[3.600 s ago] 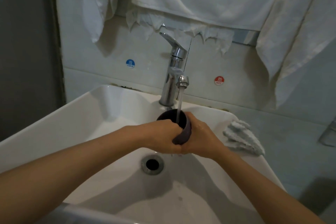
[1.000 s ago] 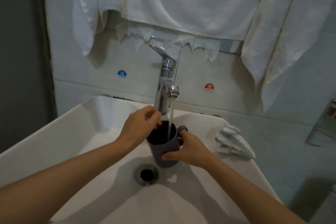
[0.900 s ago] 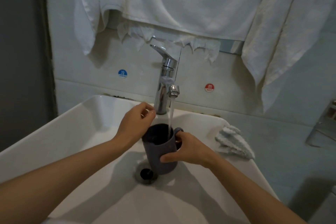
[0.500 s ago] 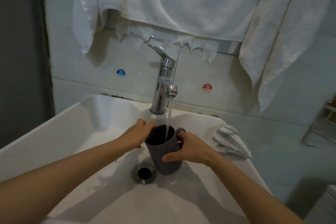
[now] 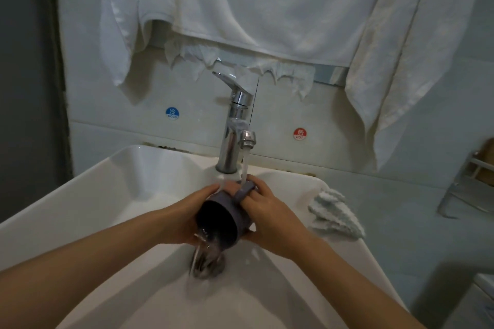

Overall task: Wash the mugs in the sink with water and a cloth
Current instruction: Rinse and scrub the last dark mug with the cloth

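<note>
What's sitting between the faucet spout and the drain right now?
In the head view, the gray mug, tipped toward the camera and gripped by the left hand and right hand, spilling water onto the drain.

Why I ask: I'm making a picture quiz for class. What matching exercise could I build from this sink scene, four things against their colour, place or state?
Things:
1. mug
2. tap
3. cloth
4. hot sticker

States:
a. lies right of the sink
b. tipped, emptying
c. red
d. running

Pairs: 1-b, 2-d, 3-a, 4-c
</note>
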{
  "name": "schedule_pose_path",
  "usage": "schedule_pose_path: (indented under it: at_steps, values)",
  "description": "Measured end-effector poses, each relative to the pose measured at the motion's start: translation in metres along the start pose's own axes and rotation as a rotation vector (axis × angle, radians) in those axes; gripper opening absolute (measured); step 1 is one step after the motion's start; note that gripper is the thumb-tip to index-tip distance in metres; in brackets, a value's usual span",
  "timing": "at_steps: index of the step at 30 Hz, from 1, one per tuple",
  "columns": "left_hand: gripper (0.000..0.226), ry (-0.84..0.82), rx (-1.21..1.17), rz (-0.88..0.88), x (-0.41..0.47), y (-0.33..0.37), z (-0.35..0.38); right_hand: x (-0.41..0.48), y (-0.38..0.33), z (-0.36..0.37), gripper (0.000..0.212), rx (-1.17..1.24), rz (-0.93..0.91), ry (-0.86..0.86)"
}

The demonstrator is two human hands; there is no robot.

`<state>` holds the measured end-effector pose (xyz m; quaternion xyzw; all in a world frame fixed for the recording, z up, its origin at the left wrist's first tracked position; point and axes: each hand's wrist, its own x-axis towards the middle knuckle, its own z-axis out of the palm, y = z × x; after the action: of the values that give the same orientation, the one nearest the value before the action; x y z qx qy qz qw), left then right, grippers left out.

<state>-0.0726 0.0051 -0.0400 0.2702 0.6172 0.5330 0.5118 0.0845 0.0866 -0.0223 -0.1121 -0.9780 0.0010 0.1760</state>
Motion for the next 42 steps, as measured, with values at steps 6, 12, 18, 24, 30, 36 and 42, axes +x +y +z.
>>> schedule_pose_path:
  at_steps: [6,12,18,24,30,36,42]
  values:
    - [0.069,-0.052,0.018,0.025,-0.006,-0.002,0.000,0.000,0.001,-0.006,0.096,-0.033,-0.088,-0.024]
    - [0.049,0.055,-0.076,-0.091,-0.008,0.005,-0.002,-0.003,0.015,0.001,0.108,0.101,0.030,-0.253]
    - [0.057,0.074,-0.085,-0.083,-0.010,0.017,-0.012,-0.004,0.012,-0.007,0.094,0.436,0.119,-0.318]
    - [0.053,0.010,-0.109,-0.096,-0.014,0.021,-0.010,-0.005,0.025,-0.022,0.043,1.231,0.431,-0.217]
    - [0.072,-0.133,0.218,0.047,-0.016,0.017,-0.009,-0.006,0.026,-0.009,0.029,1.232,0.772,-0.056]
    - [0.064,-0.359,0.447,0.143,-0.014,0.010,-0.008,-0.005,0.009,0.003,0.061,1.002,0.559,-0.120]
    - [0.091,-0.272,0.705,0.193,-0.026,0.028,-0.016,0.000,0.003,0.011,0.061,0.752,0.502,0.018]
